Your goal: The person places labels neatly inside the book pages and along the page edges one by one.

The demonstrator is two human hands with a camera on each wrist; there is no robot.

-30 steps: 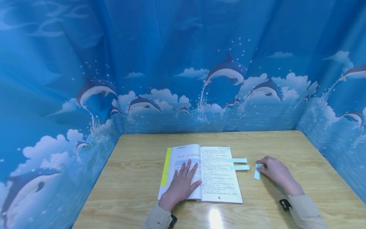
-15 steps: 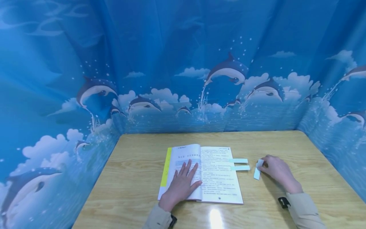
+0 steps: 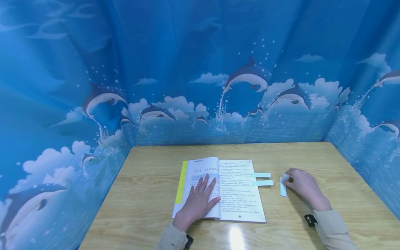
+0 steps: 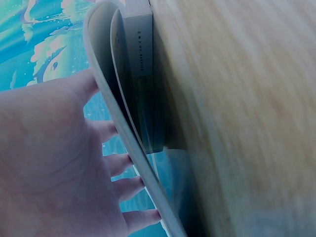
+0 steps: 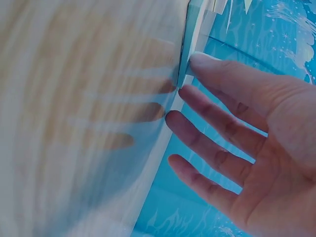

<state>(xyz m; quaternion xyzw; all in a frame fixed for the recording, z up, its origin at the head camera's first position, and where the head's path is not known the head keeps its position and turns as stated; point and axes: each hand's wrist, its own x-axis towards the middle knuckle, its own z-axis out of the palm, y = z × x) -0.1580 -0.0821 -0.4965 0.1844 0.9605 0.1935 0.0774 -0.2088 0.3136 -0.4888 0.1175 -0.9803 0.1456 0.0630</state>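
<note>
A light-blue strip (image 3: 283, 189) is seen on the counter (image 3: 150, 177), just right of the book (image 3: 240, 198), its long axis running near to far. Its far end, apparently bent up, is pinched by thumb and forefinger of the right hand (image 3: 303, 184), the nearer of the two hands; the strip lies to that hand's left. Two similar tabs (image 3: 261, 175) are set crosswise, jutting from the right page's edge. The left page is pressed by the left hand (image 3: 197, 201), fingers spread. Beyond, a dolphin-printed curtain (image 3: 187, 62) is hung.
</note>
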